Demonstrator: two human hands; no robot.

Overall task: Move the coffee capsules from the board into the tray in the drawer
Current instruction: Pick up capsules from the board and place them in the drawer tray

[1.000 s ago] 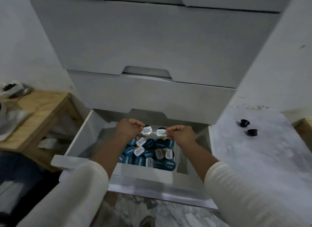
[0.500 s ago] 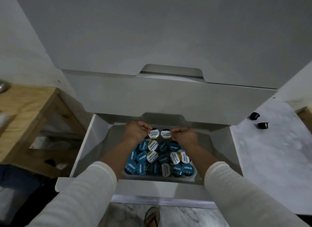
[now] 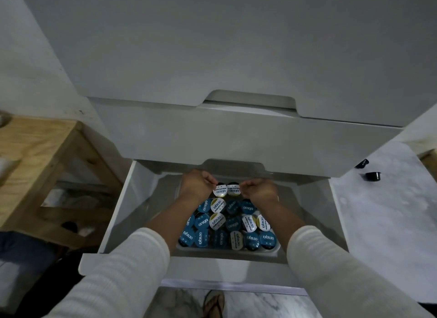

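Both my hands are inside the open white drawer (image 3: 132, 199), over the far end of a grey tray (image 3: 227, 251) packed with several blue-lidded and white-lidded coffee capsules (image 3: 246, 232). My left hand (image 3: 197, 186) pinches a white-lidded capsule (image 3: 220, 190). My right hand (image 3: 259, 191) pinches a second white-lidded capsule (image 3: 233, 190) right beside the first. Two black capsules (image 3: 372, 175) lie on the white marble-look board (image 3: 390, 211) at the right, one partly hidden behind the drawer above.
Shut white drawer fronts (image 3: 236, 133) overhang the open drawer just above my hands. A wooden side table (image 3: 37, 156) stands at the left. A sandalled foot (image 3: 214, 303) shows on the marbled floor below the drawer front.
The view has tilted down and closer to the drawer. Both hands stay at the tray's far end, each still pinching its capsule, the two capsules drawn closer together.
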